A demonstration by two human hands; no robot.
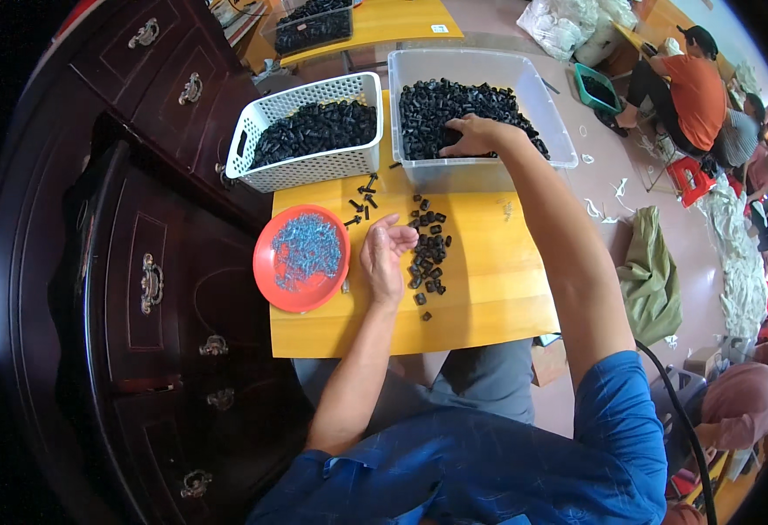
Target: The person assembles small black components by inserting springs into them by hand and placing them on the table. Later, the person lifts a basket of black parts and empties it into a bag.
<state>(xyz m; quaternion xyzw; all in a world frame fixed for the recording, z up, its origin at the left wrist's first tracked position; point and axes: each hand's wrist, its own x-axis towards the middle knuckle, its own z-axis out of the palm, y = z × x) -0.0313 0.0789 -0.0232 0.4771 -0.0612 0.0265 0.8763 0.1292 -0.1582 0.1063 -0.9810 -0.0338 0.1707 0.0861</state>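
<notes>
My right hand [478, 137] reaches into a clear plastic bin [559, 140] of small black plastic parts [497, 101]. Its thumb and fingers are apart against the parts; whether any is gripped does not show. Over the yellow table [489, 289], my left hand [385, 258] hovers palm inward, fingers loosely bent, nothing visible in it. Just right of it lie loose black plastic pieces [432, 254] in a scattered strip. To its left, a round red-orange dish [266, 280] holds many small silvery-blue metal pieces [303, 249], perhaps screws. Several black stemmed parts [364, 203] lie beyond the left hand.
A white perforated basket [314, 175] of black parts stands left of the clear bin. Dark wooden drawers [152, 289] border the table's left. Behind is another yellow table [401, 22]. On the right, a green cloth [651, 276] lies on the floor, with people [694, 96] seated beyond.
</notes>
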